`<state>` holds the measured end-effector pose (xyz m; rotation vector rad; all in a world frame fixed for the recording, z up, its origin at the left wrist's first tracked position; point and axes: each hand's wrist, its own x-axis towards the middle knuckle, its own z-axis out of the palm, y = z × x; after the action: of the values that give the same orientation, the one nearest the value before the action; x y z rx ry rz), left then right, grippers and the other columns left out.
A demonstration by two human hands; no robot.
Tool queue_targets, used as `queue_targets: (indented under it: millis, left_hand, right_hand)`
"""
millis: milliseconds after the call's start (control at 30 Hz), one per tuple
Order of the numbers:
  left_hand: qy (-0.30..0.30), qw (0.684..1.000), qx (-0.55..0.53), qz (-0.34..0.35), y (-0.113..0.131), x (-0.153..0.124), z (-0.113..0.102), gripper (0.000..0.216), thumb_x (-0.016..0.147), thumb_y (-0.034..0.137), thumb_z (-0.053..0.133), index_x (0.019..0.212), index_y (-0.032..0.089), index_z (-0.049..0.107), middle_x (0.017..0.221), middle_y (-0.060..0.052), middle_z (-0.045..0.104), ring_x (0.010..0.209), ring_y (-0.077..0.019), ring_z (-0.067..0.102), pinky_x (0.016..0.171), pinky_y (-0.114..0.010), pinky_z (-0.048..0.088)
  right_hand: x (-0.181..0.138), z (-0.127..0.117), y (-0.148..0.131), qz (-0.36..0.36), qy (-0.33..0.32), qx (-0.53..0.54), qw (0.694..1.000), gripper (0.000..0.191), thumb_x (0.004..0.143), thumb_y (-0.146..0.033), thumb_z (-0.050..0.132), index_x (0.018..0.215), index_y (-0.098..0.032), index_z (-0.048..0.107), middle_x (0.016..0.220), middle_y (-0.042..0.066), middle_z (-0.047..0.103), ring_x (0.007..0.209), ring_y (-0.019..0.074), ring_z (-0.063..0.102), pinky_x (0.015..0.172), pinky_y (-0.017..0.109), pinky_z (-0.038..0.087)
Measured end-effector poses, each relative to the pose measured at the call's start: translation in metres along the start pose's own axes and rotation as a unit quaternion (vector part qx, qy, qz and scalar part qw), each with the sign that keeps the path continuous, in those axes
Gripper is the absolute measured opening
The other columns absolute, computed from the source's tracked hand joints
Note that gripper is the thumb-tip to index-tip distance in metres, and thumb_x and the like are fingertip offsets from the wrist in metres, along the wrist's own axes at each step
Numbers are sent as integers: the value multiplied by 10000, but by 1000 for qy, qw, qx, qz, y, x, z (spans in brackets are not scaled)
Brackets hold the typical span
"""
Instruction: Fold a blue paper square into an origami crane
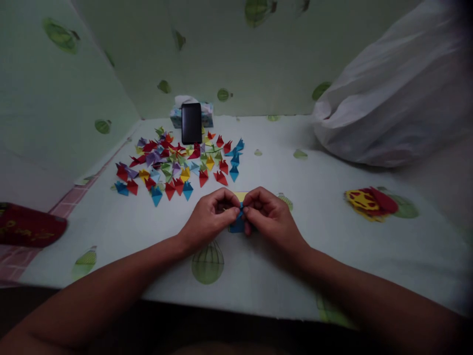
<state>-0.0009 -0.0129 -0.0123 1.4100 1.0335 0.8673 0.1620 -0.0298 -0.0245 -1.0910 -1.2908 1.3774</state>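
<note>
My left hand (211, 217) and my right hand (266, 213) meet at the middle of the table, fingers pinched together on a small blue piece of paper (237, 226). Part of the blue paper shows below my fingers. A yellow sheet (242, 195) lies just behind my hands. Farther back to the left lies a spread of several folded paper pieces (177, 165) in red, blue, yellow, purple and green.
The table wears a pale green cloth (318, 236) printed with balloons. A black phone (191, 123) leans against a tissue box (207, 114) at the back. A white plastic bag (399, 98) fills the right rear. A red object (25, 227) lies at the left edge.
</note>
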Motion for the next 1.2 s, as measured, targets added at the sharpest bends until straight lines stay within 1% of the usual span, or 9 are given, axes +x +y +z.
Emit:
queue_targets:
  millis: [200, 367, 467, 567, 700, 867, 1000, 1200]
  left_hand:
    - [-1, 1000, -1, 3, -1, -1, -1, 162, 786, 296, 676, 812, 150, 611, 766, -6, 609, 699, -119, 555, 651, -260, 446]
    - [-8, 1000, -17, -14, -4, 1, -1, 218, 778, 286, 703, 936, 143, 657, 840, -32, 677, 770, -142, 621, 728, -282, 489]
    - [-9, 999, -23, -34, -4, 1, -1, 223, 778, 290, 704, 940, 140, 672, 855, -40, 694, 784, -147, 635, 740, -286, 497]
    - [-2, 999, -21, -41, -4, 1, -1, 201, 775, 290, 704, 907, 142, 673, 812, -28, 681, 741, -138, 620, 703, -275, 486]
    - [-4, 999, -9, -31, -3, 1, 0, 185, 773, 278, 696, 896, 144, 662, 772, -14, 657, 706, -131, 599, 673, -267, 468]
    - [-6, 1000, -19, -18, -1, 1, -1, 166, 784, 281, 669, 881, 150, 643, 773, -4, 632, 691, -117, 573, 663, -255, 459]
    - [1, 1000, 8, -11, -1, 1, 0, 172, 728, 252, 684, 855, 156, 620, 767, 2, 611, 688, -122, 560, 644, -256, 448]
    - [8, 999, 45, 2, -4, 1, 0, 118, 729, 222, 632, 826, 160, 608, 740, 6, 590, 679, -122, 539, 643, -262, 433]
  right_hand:
    - [0, -1, -1, 9, 5, -2, 1000, 78, 764, -185, 572, 794, -203, 503, 507, -65, 570, 432, 102, 546, 454, 231, 420]
    - [1, -1, -1, 6, 6, 3, 1000, 97, 761, -194, 588, 793, -204, 497, 507, -66, 570, 437, 105, 548, 463, 238, 429]
    - [2, -1, -1, 3, 8, -6, 1000, 97, 758, -191, 588, 794, -205, 498, 502, -69, 558, 428, 102, 531, 453, 236, 413]
    - [2, -1, -2, -4, 18, -21, 1000, 91, 755, -179, 588, 786, -203, 505, 516, -68, 548, 443, 98, 524, 453, 233, 404]
    - [2, -2, -2, -9, 25, -42, 999, 88, 741, -163, 584, 772, -204, 513, 525, -66, 538, 460, 100, 522, 460, 235, 403]
    - [3, -2, -3, 1, 17, -39, 999, 86, 723, -158, 556, 764, -209, 500, 506, -67, 541, 440, 105, 527, 453, 237, 400]
    - [3, -2, -4, 9, 9, -35, 999, 76, 723, -167, 553, 761, -207, 499, 494, -71, 526, 435, 99, 506, 454, 236, 389]
    - [3, -1, -1, 9, -9, -38, 999, 98, 725, -184, 589, 781, -203, 511, 546, -70, 520, 470, 99, 510, 473, 241, 404]
